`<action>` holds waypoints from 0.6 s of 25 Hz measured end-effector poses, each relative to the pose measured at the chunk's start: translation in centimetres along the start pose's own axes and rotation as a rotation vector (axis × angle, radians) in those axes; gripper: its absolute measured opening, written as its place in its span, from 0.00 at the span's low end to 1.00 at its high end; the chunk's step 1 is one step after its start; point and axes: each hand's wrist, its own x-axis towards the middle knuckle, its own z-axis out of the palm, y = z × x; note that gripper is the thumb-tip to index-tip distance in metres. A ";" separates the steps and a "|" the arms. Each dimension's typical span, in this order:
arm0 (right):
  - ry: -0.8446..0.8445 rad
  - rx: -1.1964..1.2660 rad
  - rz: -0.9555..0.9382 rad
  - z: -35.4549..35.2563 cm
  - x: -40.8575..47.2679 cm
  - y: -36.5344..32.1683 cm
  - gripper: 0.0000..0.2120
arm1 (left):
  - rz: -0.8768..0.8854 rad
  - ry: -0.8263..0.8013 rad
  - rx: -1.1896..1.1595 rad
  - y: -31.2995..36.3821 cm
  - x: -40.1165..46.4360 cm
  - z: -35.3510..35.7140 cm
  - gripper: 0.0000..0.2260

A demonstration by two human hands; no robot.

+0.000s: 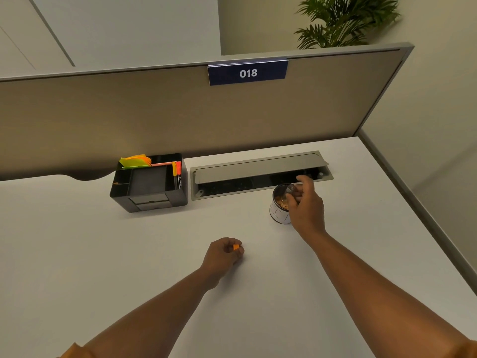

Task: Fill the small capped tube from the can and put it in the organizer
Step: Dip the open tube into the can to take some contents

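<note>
A small open can (277, 211) with a white label stands on the desk at centre right, with brownish contents showing inside. My right hand (307, 205) is over the can's mouth, fingers pinched on a small clear tube (290, 190) tilted into the opening. My left hand (223, 254) rests on the desk nearer to me, closed around a small orange cap (236, 247). The black desk organizer (148, 200) sits at the back left of the can, with an empty middle compartment.
Sticky notes (135, 160) and markers (178, 171) stand in the organizer's rear slots. A grey cable hatch (258, 167) lies open behind the can. A beige partition (180, 112) with a "018" sign closes off the back. The desk's right edge (423, 215) runs diagonally.
</note>
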 end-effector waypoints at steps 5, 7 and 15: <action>0.020 -0.025 -0.020 0.0 0.2 0.2 0.14 | 0.002 -0.005 0.002 0.0 0.0 0.0 0.07; 0.020 -0.025 -0.026 0.0 0.1 0.3 0.14 | -0.003 -0.002 0.010 0.0 0.0 -0.1 0.07; 0.008 -0.012 -0.016 0.1 -0.1 0.6 0.15 | 0.001 0.005 0.007 0.0 -0.1 0.0 0.07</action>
